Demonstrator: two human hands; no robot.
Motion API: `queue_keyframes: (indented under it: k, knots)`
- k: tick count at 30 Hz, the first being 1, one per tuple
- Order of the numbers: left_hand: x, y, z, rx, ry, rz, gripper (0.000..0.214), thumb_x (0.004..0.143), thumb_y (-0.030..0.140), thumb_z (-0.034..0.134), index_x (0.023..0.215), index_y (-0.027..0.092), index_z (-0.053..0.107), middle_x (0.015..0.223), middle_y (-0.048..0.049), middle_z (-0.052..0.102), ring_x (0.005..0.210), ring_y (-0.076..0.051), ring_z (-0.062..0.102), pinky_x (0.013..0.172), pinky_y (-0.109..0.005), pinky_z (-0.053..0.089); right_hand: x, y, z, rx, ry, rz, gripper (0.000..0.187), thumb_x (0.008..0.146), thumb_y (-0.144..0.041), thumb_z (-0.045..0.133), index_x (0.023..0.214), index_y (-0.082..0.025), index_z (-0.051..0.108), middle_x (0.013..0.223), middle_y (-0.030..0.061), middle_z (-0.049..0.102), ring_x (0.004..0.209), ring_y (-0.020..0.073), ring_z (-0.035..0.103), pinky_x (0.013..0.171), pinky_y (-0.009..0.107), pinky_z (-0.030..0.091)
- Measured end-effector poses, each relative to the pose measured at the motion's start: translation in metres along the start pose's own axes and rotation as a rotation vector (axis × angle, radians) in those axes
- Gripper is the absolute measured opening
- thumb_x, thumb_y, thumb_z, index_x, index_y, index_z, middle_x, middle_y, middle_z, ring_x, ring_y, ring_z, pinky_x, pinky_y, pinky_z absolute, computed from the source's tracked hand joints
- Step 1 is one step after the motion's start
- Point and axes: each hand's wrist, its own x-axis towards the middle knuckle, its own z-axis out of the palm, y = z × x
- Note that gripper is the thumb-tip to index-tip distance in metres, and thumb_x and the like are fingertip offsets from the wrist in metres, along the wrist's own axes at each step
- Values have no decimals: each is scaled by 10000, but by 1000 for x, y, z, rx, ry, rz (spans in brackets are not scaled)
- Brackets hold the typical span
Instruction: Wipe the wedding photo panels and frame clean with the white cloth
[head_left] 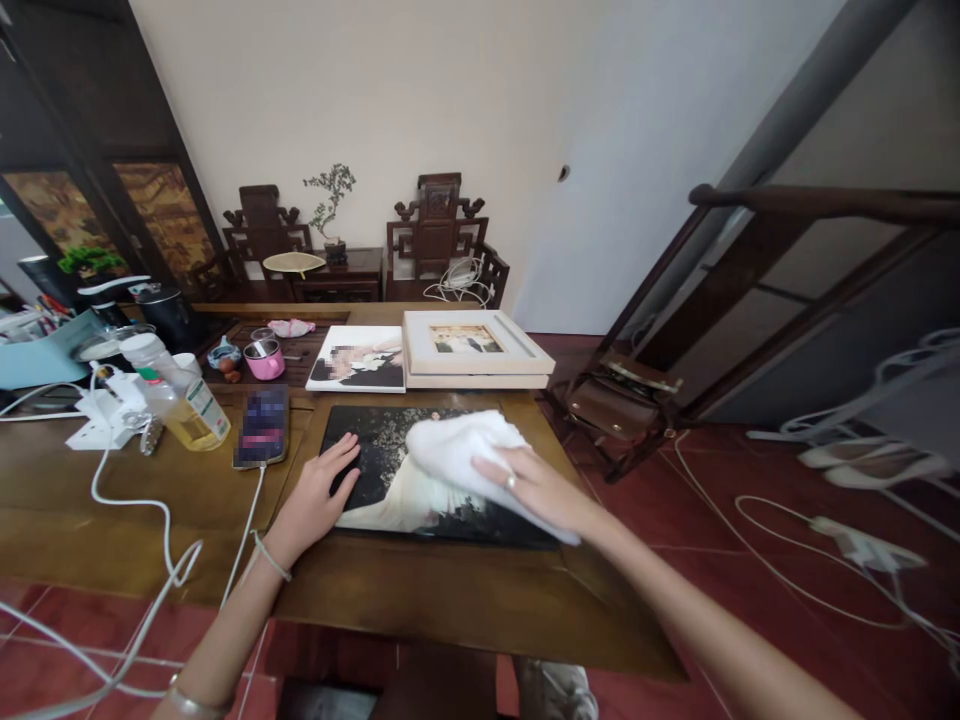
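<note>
A dark glossy photo panel [375, 490] with a white dress in its picture lies flat on the wooden table [450, 590]. My left hand [319, 490] rests on the panel's left edge, fingers stretched out and nothing in them. A white cloth [457, 445] is bunched under my right hand [529, 485], which wears a ring and grips it against the right part of the panel. The cloth hides much of the picture, and its lower corner reaches the panel's right edge.
Beyond the panel lie a photo print [360, 360] and stacked pale frames [472, 350]. Leftward are a phone [262, 425] on a cable, a bottle of yellow liquid [191, 405], a pink cup [264, 358] and a power strip [105, 420]. A chair [795, 205] with a brown bag [619, 405] stands right.
</note>
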Motion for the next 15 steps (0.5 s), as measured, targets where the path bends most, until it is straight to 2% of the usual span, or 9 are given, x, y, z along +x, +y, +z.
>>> queue_keyframes:
  k: [2,4,7,9,11,13,15]
  knots:
    - [0,0,0,-1,2,0,350,918,266,439,1218,148,574,1344,-117,517,1288,-221,432,1073,-439,359,25,21,-8,-9,90,22,513,906,-555,310,775,-178,632,907,61,701,878,266,619,882,416,450]
    - [0,0,0,-4,5,-2,347,917,265,443,1221,160,572,1345,-111,517,1288,-222,432,1071,-448,360,42,35,-11,-26,156,50,513,913,-535,287,837,-168,636,963,83,694,942,286,607,903,431,435]
    - [0,1,-1,-13,11,-4,349,917,266,443,1224,161,572,1347,-111,514,1290,-223,429,1074,-447,358,42,38,-3,-56,205,83,466,909,-500,314,970,-167,633,1105,116,656,1146,328,514,993,481,360]
    - [0,1,0,-22,17,-4,348,917,268,442,1220,160,576,1344,-111,518,1287,-225,434,1075,-446,358,24,28,8,-116,185,38,396,905,-445,354,1005,-181,631,1183,116,623,1253,329,420,1053,511,282]
    - [1,1,0,-30,24,-6,345,916,272,442,1215,166,580,1338,-108,525,1281,-230,440,1074,-452,359,-5,11,19,-205,120,-65,341,912,-368,355,957,-192,644,1250,111,585,1312,315,349,1081,530,237]
    - [1,1,0,-34,29,-8,343,915,278,445,1210,172,584,1333,-107,529,1278,-235,444,1071,-461,360,-36,-10,28,-251,42,-146,327,911,-337,367,857,-192,655,1327,114,526,1342,318,296,1066,534,275]
    - [1,2,1,-35,29,-8,346,912,284,449,1211,172,584,1336,-108,526,1280,-239,441,1069,-465,361,-61,-30,30,-207,-53,-219,301,897,-350,411,829,-199,663,1346,104,510,1340,312,303,1051,502,322]
